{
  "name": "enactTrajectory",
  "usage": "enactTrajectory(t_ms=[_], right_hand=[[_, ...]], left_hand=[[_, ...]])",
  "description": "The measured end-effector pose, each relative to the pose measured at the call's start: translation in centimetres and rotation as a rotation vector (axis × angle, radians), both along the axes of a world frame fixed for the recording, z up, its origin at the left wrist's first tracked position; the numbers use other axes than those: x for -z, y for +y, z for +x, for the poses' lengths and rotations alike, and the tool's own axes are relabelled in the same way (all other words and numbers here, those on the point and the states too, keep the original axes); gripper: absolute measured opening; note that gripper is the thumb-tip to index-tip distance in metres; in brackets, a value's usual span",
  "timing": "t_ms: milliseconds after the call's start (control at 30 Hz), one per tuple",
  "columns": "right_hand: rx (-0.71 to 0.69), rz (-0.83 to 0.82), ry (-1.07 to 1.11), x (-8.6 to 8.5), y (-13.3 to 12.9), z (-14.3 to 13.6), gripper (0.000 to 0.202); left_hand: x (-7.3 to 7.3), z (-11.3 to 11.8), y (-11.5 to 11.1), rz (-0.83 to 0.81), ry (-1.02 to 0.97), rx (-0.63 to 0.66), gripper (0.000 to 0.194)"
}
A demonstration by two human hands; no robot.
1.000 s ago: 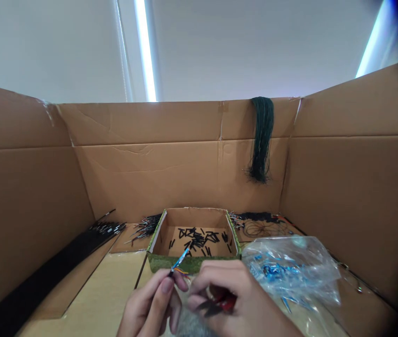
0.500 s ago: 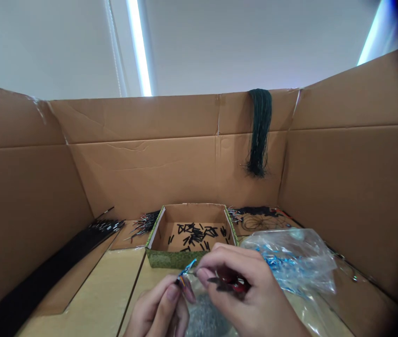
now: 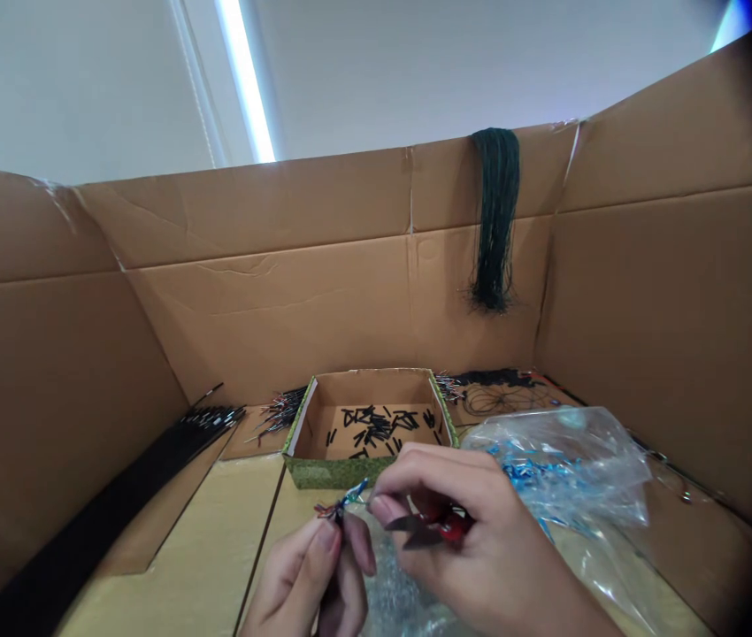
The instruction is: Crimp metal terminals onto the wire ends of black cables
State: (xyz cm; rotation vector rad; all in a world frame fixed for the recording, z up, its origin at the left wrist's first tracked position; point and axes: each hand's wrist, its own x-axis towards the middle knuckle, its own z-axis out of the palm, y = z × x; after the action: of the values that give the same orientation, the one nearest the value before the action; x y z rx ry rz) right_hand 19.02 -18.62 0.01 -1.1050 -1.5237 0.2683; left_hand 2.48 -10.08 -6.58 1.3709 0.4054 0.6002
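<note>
Near the front middle, my left hand [image 3: 306, 575] is closed, thumb and fingers pinching the end of a dark cable. From that cable end, thin coloured wires [image 3: 326, 510] fan out to the left, and a strip of blue foil [image 3: 355, 492] sticks up to the right. My right hand [image 3: 465, 504] is wrapped round a small pair of scissors [image 3: 417, 531] with red handles, the dark blades pointing left below the fingers. Its thumb and forefinger are pinched together close to the foil's tip. Whether they hold a thin strand is too small to tell.
Behind my hands stands a green-edged box [image 3: 342, 475] with short black pieces inside. A clear plastic bag [image 3: 602, 460] with blue scraps lies at right. Black cables [image 3: 124, 495] lie at left. Dark green strands [image 3: 496, 221] hang over the cardboard wall [image 3: 270, 283].
The view has tilted slightly. The coloured wires have swung out to the left from my left fingertips, and the scissor blades show more fully and spread apart. Both hands keep their hold.
</note>
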Motion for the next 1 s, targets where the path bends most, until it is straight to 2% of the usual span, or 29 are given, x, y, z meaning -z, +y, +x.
enactTrajectory(t_ms=[167, 333, 533, 700, 800, 900, 1000], right_hand=[[-0.003, 0.013, -0.013, 0.2, 0.1, 0.0, 0.015], [0.061, 0.042, -0.011, 0.1, 0.4, -0.1, 0.012], [0.105, 0.018, 0.02, 0.0, 0.5, 0.0, 0.012], [0.078, -0.026, 0.073, 0.2, 0.8, -0.1, 0.012], [0.012, -0.119, 0.108, 0.3, 0.5, 0.1, 0.002], [-0.009, -0.219, 0.059, 0.3, -0.2, 0.5, 0.029], [0.03, -0.181, -0.017, 0.5, -0.7, 0.5, 0.031]], left_hand=[[0.0, 0.1, -0.1, 0.006, 0.001, 0.015, 0.055], [-0.5, 0.3, -0.2, 0.0, 0.02, 0.034, 0.057], [-0.6, 0.2, -0.2, 0.139, 0.044, 0.05, 0.055], [-0.1, 0.2, -0.2, 0.174, 0.013, 0.063, 0.054], [-0.1, 0.1, 0.0, 0.192, -0.007, 0.038, 0.053], [-0.2, 0.0, 0.1, 0.21, -0.006, -0.059, 0.054], [-0.5, 0.0, 0.1, 0.214, -0.007, -0.127, 0.055]])
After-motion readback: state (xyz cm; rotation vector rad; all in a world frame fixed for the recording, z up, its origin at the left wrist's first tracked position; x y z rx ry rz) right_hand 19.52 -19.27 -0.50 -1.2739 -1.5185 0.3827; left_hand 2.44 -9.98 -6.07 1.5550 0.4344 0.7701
